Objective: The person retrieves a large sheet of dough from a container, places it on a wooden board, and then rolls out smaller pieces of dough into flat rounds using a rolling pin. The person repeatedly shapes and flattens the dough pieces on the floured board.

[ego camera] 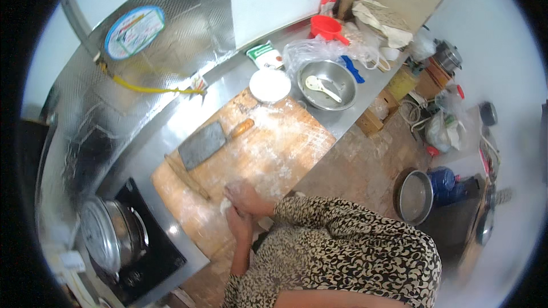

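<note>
At the near edge of a floured wooden board, my right hand and my left hand are pressed together. Between them a small white lump of dough shows at the fingertips; the rest of it is hidden. Flour coats the fingers of my right hand. Just beyond my hands lies a thin wooden rolling pin. Farther across the board rests a cleaver with a dark blade and a wooden handle. A white bowl, bright with glare, sits at the board's far corner.
On the steel counter are a metal basin holding a white spoon, a plastic bag and a red ladle. A lidded pot stands on the black cooktop at left. A round pan is at right.
</note>
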`<state>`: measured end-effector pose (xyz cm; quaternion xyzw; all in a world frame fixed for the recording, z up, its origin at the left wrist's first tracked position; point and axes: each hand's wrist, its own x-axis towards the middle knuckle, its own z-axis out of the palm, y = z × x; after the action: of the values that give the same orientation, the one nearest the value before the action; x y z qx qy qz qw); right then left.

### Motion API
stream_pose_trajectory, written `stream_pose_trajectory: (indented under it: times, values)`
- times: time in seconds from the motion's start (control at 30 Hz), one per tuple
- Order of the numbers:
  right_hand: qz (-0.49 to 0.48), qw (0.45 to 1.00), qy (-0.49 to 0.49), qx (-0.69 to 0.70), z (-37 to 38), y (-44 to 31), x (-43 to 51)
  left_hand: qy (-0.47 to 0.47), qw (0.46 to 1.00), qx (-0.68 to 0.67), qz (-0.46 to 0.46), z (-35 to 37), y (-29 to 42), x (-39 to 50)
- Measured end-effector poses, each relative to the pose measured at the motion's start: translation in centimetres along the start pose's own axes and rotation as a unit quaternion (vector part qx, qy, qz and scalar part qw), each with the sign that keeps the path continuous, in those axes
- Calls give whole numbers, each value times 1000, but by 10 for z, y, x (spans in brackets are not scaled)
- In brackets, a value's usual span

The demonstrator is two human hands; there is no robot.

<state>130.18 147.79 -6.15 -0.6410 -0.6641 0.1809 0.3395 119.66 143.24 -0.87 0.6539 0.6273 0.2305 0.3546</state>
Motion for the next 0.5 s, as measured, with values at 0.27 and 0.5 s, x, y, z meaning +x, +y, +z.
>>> stream_pose_trajectory:
  times: [0.27,0.5]
  values:
    - [-31,999,-2,-35,-3,-29,5,-111,993,41,9,-37,-35,18]
    - [-86,995,-44,-1,-5,-11,18,-105,994,44,1,-37,-5,41]
